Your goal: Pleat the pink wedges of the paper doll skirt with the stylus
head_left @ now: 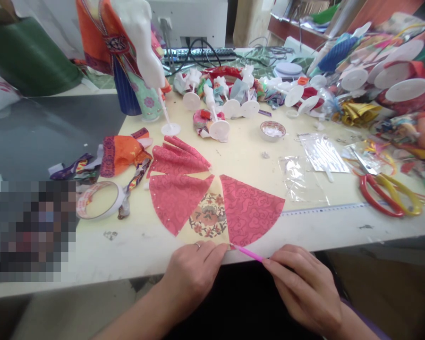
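Note:
A fan-shaped cloth piece lies flat near the table's front edge. It has a red patterned panel on the right, a cream panel with a round floral motif in the middle, and another red panel on the left with small pale dots along its curved edge. My left hand has its fingers bent together on the cream panel's lower edge, and its thumb is hidden. Pinched in my right hand is a slim pink pen-shaped tool, its tip at the seam's lower end.
Gathered red cloth lies just behind. A tape roll and orange doll clothing sit left. Scissors, a ruler, clear bags and a small bowl are right. Behind stand a dressed mannequin and several white doll stands.

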Available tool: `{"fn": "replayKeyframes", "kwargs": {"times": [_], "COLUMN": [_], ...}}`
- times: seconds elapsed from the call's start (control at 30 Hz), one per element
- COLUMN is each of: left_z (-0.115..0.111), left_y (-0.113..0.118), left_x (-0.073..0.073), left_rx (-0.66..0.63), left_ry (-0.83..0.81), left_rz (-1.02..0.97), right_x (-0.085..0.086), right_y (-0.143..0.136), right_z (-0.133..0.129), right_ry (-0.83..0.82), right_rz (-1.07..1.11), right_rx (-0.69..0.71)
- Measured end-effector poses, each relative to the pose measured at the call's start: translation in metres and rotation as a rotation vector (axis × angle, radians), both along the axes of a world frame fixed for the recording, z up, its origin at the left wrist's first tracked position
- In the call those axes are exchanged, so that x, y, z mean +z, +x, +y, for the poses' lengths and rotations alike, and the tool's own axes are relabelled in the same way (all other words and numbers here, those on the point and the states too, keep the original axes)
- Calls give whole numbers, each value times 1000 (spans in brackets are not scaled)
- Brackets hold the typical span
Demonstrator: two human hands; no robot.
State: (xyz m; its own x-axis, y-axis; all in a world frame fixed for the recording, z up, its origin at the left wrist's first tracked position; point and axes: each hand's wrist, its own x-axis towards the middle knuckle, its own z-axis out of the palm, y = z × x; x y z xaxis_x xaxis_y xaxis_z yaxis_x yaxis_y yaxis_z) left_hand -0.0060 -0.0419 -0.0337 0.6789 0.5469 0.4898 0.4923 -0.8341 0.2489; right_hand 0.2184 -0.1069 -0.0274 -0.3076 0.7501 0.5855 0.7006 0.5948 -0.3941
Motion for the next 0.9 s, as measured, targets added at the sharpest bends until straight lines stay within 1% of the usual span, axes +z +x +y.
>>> {"fn": "replayKeyframes", "kwargs": {"times": [0.17, 0.33, 0.47, 0.63, 0.73, 0.9], "left_z": [-1, 0, 0, -1, -1, 3], "left_y": [2, 6, 6, 3, 3, 6], "left_x": [-2, -1, -1, -2, 1, 11], "left_rx": [-4, -1, -25, -14, -25, -114], "left_ry": [64, 109, 116, 110, 136, 194], "left_rz": [2, 64, 105, 104, 124, 210], "right_x": [0, 2, 0, -2, -1, 1], "right_y": [-1, 0, 1, 0, 0, 0], "right_z": [1, 3, 2, 3, 3, 4], "right_ry": [-3, 1, -1, -27, -31, -56], "right_rz": [1, -11, -7, 9, 13, 46], "right_rx": [0, 15, 15, 9, 20, 19]}}
